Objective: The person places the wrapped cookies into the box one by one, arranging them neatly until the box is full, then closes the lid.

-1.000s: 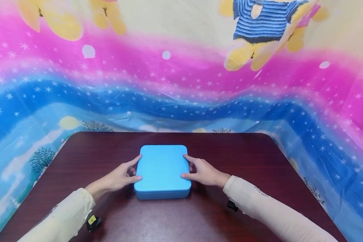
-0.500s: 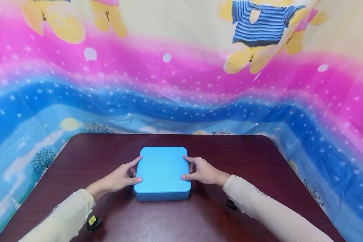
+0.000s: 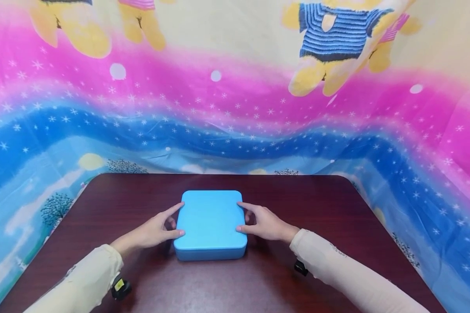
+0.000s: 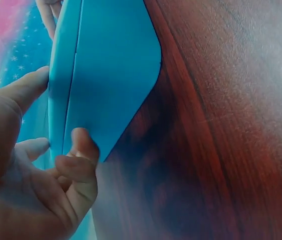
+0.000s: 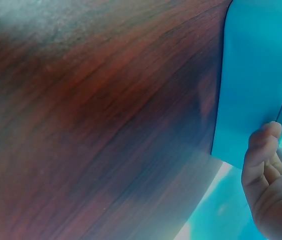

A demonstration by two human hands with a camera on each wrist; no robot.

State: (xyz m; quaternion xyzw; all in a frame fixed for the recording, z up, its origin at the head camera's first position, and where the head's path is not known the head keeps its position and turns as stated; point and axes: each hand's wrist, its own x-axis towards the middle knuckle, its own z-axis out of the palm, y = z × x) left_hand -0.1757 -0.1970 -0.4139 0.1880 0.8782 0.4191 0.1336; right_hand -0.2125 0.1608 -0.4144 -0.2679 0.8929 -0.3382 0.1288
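A light blue lidded box (image 3: 211,219) with rounded corners sits on the dark table, its lid on. My left hand (image 3: 152,230) grips its left side, thumb and index fingertip on the lid's edge. In the left wrist view, the other fingers (image 4: 83,145) of that hand curl against the box's side wall (image 4: 116,55), below the lid seam. Opposite, my right hand (image 3: 268,223) holds the right side in the same way. Its curled fingers (image 5: 261,145) meet the side wall (image 5: 256,75) in the right wrist view. The inside of the box is hidden by the lid.
The dark red-brown wooden table (image 3: 297,191) has rounded far corners. Behind and beside it hangs a printed cloth (image 3: 235,104) with bears and snowflakes. A black device (image 3: 121,288) is strapped at the left wrist, another black device (image 3: 300,267) at the right.
The head view has tilted up slightly, so everything appears a little lower. Both hands keep the same hold on the box, and it stays in place on the table.
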